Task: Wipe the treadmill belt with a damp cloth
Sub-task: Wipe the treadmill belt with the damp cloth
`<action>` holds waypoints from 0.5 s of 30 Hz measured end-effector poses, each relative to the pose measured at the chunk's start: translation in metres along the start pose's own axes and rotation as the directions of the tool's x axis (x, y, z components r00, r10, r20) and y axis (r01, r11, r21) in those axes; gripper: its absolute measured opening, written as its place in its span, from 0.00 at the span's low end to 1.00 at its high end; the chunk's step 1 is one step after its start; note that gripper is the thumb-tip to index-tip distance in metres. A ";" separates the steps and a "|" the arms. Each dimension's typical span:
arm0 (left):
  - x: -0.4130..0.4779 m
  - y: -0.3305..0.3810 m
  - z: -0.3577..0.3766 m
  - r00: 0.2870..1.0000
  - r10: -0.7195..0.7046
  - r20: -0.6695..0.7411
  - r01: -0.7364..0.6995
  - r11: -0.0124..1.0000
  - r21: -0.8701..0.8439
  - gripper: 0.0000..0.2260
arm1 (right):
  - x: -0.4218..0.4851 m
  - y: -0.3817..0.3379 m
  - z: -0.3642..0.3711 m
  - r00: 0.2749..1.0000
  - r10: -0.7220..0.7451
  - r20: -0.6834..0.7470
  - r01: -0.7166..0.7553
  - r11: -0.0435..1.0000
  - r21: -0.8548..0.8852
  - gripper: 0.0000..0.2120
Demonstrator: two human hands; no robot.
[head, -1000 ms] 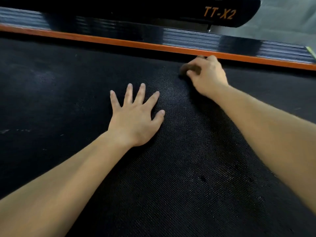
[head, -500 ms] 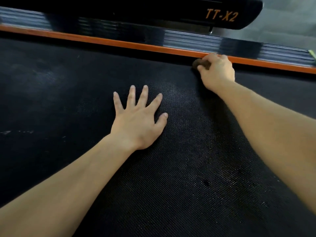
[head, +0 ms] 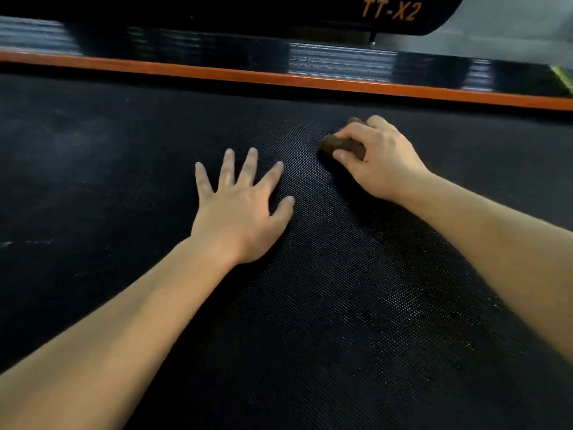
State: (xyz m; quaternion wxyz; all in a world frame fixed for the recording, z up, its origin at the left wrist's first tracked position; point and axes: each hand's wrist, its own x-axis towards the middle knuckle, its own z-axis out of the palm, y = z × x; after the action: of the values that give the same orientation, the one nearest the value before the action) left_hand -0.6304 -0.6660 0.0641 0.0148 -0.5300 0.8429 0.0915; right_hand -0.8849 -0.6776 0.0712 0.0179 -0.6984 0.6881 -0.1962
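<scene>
Treadmill belt (head: 310, 321) fills nearly all of my view, a black, finely dotted surface that runs under both bare forearms. Along its far edge I see an orange strip (head: 279, 77) slanting down to the right. Beyond that lies a black ribbed side rail (head: 338, 58), which is blurred in places. Above the rail sits a dark housing (head: 279, 10) with the orange lettering "TT-X2", and a patch of grey floor (head: 511, 35) shows at the top right. A few pale scuff marks (head: 28, 243) lie on the belt at the far left, and small bright specks dot the weave below the right forearm.

My left hand (head: 240, 209) lies palm down on the belt near the middle, fingers straight and spread, holding nothing. My right hand (head: 381, 159) is farther up and to the right, short of the orange strip, with its fingers and thumb curled around the cloth (head: 341, 145). The cloth is a small, dark brown wad. It is pressed against the belt, and its end pokes out toward the left hand between the thumb and forefinger. The two hands are near each other but apart.
</scene>
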 end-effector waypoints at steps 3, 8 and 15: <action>0.000 0.002 -0.004 1.000 -0.005 0.028 0.005 1.000 0.011 0.31 | 0.008 0.031 -0.014 0.999 0.018 -0.041 -0.025 0.983 -0.179 0.14; -0.012 0.009 -0.008 0.997 -0.004 0.072 0.004 1.000 0.002 0.32 | 0.005 0.019 -0.016 0.968 0.224 -0.115 -0.234 0.968 -0.089 0.15; -0.041 0.007 0.002 0.997 0.067 0.037 -0.067 0.998 -0.003 0.38 | -0.041 0.014 -0.025 0.998 -0.042 -0.039 0.038 0.994 -0.105 0.15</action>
State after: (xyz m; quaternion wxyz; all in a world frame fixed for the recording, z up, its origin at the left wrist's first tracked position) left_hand -0.6191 -0.6257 0.0687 0.0266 -0.4996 0.8598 0.1026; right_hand -0.9048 -0.6322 0.0797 -0.0367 -0.7079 0.6833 -0.1748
